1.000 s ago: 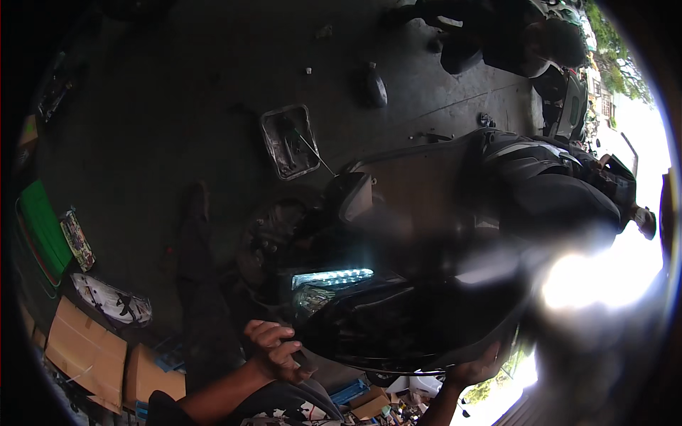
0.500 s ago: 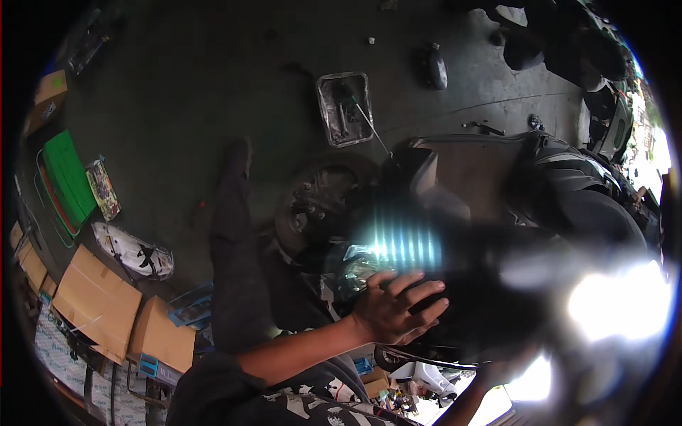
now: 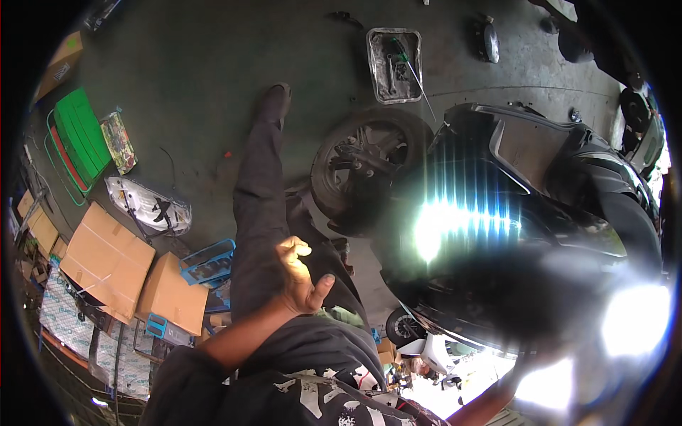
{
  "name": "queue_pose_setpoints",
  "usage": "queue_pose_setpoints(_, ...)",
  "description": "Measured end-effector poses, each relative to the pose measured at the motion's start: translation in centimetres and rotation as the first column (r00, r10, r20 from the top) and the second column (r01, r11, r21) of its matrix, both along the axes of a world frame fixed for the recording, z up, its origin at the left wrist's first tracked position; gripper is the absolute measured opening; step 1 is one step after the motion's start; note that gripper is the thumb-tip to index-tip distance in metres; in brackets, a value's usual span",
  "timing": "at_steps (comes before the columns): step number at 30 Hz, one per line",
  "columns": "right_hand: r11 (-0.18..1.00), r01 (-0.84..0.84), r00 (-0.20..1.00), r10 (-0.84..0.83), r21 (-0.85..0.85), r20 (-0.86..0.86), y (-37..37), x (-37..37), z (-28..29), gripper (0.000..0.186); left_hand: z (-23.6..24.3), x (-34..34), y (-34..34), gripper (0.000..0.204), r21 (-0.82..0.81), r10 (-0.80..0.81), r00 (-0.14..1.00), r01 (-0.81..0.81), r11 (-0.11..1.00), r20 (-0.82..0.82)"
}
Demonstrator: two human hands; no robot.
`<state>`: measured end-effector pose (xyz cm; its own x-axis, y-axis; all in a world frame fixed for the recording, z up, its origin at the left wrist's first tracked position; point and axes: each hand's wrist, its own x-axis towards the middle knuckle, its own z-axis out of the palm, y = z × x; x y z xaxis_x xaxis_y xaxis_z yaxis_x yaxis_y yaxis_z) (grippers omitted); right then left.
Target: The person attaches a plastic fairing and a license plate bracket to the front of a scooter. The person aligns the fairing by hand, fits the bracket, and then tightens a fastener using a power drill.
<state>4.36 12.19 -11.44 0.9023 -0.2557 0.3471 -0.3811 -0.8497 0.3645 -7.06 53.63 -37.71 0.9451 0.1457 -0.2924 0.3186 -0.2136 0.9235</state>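
Note:
My left hand [image 3: 302, 280] is raised clear of the black scooter, over my legs, with fingers bent, thumb apart and nothing held. My right arm reaches to the lower right edge of the scooter's front bodywork [image 3: 483, 305]; my right hand [image 3: 526, 362] is blurred by glare, so its fingers and grip are hidden. A lit lamp [image 3: 447, 227] shines on the bodywork, streaked with flare, and the scooter's front wheel [image 3: 362, 160] shows left of it.
A metal tray [image 3: 370, 64] holding a screwdriver and wrench lies beyond the wheel. Cardboard boxes [image 3: 106, 259], a blue frame [image 3: 209, 264] and green panel [image 3: 78, 135] are at left. A dark-clothed person [image 3: 597, 50] is at upper right; a white scooter [image 3: 430, 351] shows below.
My left hand has let go of the bodywork and moved left. The view has shifted, so the tray and wheel appear higher and further right, and more of my legs shows.

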Motion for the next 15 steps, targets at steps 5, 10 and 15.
queue_pose_setpoints(5,0.923,-0.062,0.987,-0.001,0.379,0.163,-0.6,-0.5,-0.1,0.046,0.3,2.5,-9.2,0.059,-0.059,-0.037,0.958,0.056,0.997,0.283)
queue_pose_setpoints(10,0.979,-0.102,0.987,0.078,-0.178,-0.138,-1.3,-1.0,0.3,0.044,0.6,7.5,-12.0,0.058,-0.018,-0.114,0.918,0.13,0.991,0.38)
queue_pose_setpoints(15,0.986,-0.145,0.984,0.135,-0.078,-0.119,-0.7,-0.3,0.6,0.035,1.3,6.0,-12.4,0.064,-0.164,-0.02,0.985,0.049,0.985,0.174)
